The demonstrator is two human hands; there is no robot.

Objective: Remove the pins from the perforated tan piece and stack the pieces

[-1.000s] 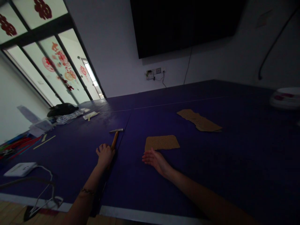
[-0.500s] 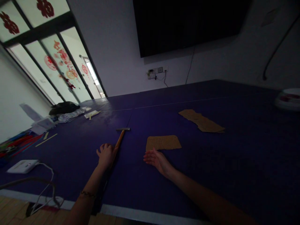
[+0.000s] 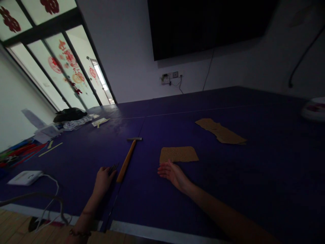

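My left hand (image 3: 104, 179) is closed round a few small dark, thin metal items (image 3: 113, 168), too dim to name, left of the hammer's handle. The hammer (image 3: 127, 161) lies on the purple table with its wooden handle toward me and its metal head away. My right hand (image 3: 173, 173) lies with fingers stretched out at the near edge of a brown, roughly rectangular piece (image 3: 179, 154) dotted with small marks. Farther back to the right rests a longer brown piece (image 3: 220, 132) with an irregular outline.
A white box (image 3: 25, 178) with a cable sits at the left, near red and blue strips (image 3: 24, 152). Black and white bags (image 3: 71, 115) lie at the back left. A white round object (image 3: 315, 110) stands at the far right. The purple table (image 3: 157, 210) ends near me.
My left hand has moved left and nearer to me, away from the hammer's handle, and dark thin items now show in its fingers. My right hand has stayed beside the brown piece.
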